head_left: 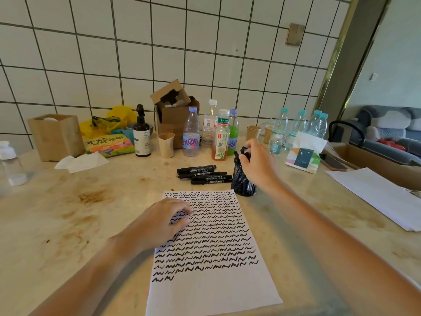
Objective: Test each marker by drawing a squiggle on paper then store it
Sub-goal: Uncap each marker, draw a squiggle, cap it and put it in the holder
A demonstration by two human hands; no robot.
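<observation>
A person's right hand (258, 164) reaches over a black mesh pen holder (242, 179), its fingers curled around the top of a black marker (245, 151) that stands in the holder's mouth; other marker ends show beside it inside the cup. The left hand (159, 221) lies flat on the upper left part of a sheet of paper (214, 290), fingers relaxed and slightly spread, pressing the sheet to the tabletop (68, 213) and gripping nothing.

The paper is covered from its top edge down most of its length with rows of black squiggles (216, 236); the last row — two marks only — sits at the lower left, and the bottom strip is blank. Four black markers (204, 174), all capped, lie side by side on the table just beyond the paper's far edge and just left of the holder.

Behind them stand several plastic bottles (191, 133), some clear, one with amber drink, one green; a dark pump bottle (141, 133) and a pale cup (166, 144) stand to the left, an open cardboard box (173, 110) at the tiled wall behind. A tissue pack (304, 153) sits to the right of the holder; a stack of white sheets (376, 195) lies at the table's right edge — well apart from the squiggled sheet.
</observation>
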